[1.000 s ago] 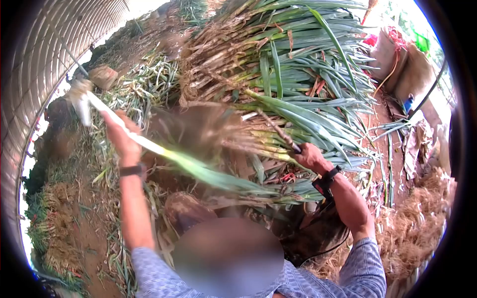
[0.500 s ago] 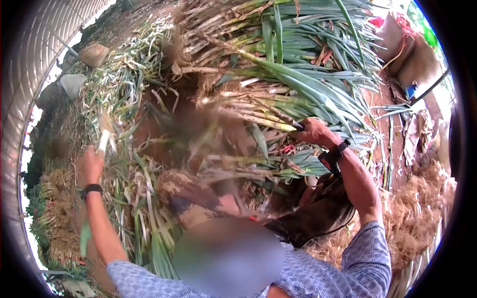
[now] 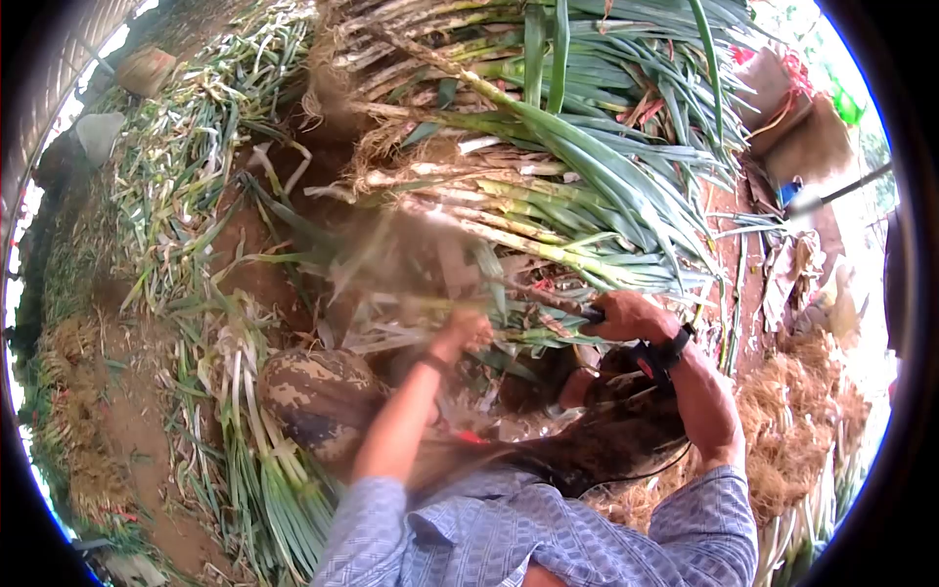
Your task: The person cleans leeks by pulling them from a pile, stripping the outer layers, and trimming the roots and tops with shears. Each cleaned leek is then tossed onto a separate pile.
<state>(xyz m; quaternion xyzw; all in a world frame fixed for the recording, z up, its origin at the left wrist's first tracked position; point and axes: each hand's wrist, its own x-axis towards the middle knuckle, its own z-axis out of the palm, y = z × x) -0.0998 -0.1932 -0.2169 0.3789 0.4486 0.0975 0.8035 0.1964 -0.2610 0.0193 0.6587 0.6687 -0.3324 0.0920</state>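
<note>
My right hand (image 3: 631, 317) is closed round the black handle of a knife-like tool (image 3: 548, 296), its narrow brownish blade pointing left over the leaves. To its left is my left hand (image 3: 469, 329), smeared by motion, above loose green stalks and between my knees; its fingers and anything in them are unclear. Just beyond both hands lies a big pile of long green onions (image 3: 587, 147), pale rooted ends to the left and green leaves to the right.
Trimmed stalks and leaves (image 3: 186, 186) litter the ground at the left. Bundles with tan roots stand at the right (image 3: 797, 421) and far left (image 3: 83, 391). A sack (image 3: 807, 137) is at the upper right. My camouflage-clad knee (image 3: 318, 391) is below the pile.
My left hand has swung from the far left, where it held a pale stalk, to the middle beside the right. The right hand and tool are slightly lower in view. The whole view has shifted.
</note>
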